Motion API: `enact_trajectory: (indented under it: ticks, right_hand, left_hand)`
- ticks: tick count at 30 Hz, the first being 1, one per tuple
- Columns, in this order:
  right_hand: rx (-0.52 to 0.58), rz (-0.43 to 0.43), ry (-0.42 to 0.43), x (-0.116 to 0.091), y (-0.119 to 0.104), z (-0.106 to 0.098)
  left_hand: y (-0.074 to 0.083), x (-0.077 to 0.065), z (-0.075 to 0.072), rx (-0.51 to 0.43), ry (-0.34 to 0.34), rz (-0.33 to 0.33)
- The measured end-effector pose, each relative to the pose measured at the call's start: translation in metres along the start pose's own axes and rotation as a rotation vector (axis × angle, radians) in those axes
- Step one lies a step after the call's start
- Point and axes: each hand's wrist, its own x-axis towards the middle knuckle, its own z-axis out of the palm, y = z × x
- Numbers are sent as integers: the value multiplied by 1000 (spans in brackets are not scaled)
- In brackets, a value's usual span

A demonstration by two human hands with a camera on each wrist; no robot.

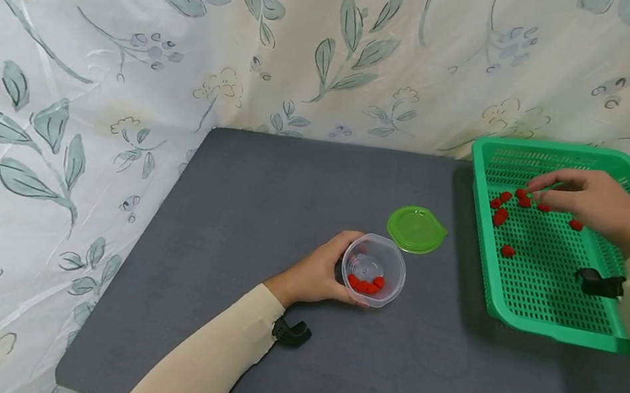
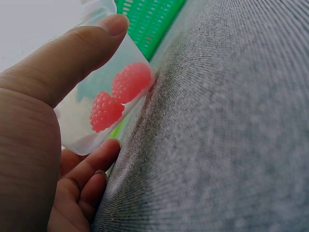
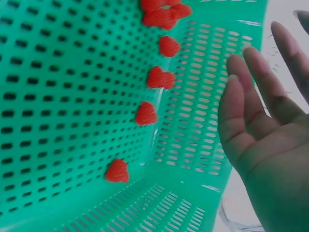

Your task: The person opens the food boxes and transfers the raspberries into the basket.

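Note:
My left hand [image 1: 321, 270] grips a clear plastic tub [image 1: 396, 262] from its left side, thumb on the near side. Inside the tub, several red raspberries [image 1: 365, 285] lie along the near part of the bottom; two raspberries [image 2: 112, 99] show through its wall in the left wrist view. Over the far part of a green basket [image 1: 479, 273] is my right hand [image 1: 595, 199], its fingers loosely bent and nothing between them. Several more raspberries [image 3: 161, 77] are scattered on the basket floor below that hand, mostly toward the basket's left and far sides.
A green lid [image 1: 416, 229] with a small tab lies just beyond the tub, to its right. Everything stands on a dark grey table [image 1: 266, 196]. Flower-printed cloth [image 1: 346, 60] hangs behind and to the left. Each wrist wears a black strap [image 1: 291, 334].

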Motion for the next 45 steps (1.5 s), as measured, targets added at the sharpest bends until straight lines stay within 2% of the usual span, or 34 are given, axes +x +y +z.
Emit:
enact_trajectory:
  ticks: [4,10,15,19,22,30,36,41,45]
  right_hand:
    - [94,-73,106,-7,-7,-1]
    - [351,-217,194,-18,-16,-3]
    - [512,-321,215,-25,-19,1]
    - [701,-406,197,-32,-23,6]
    - [791,-459,188,-37,-30,12]
    - [948,-611,107,-54,-56,26]
    - [1051,-800,-7,-59,-78,44]
    - [986,-861,-68,-66,-97,70]
    - [938,-876,-87,-73,-110,92]
  left_hand:
    - [0,0,1,-2,-2,-3]
    - [-1,-1,1,-3,2,-5]
    - [-1,-3,1,-8,3,-12]
    - [0,-3,1,-15,0,-20]
    - [0,-3,1,-12,0,-21]
    - [-1,-1,1,-19,-3,-15]
    - [0,-1,1,-17,-3,-20]
    - [1,-1,-1,-17,-2,-28]
    - [2,0,-1,-14,-5,-28]
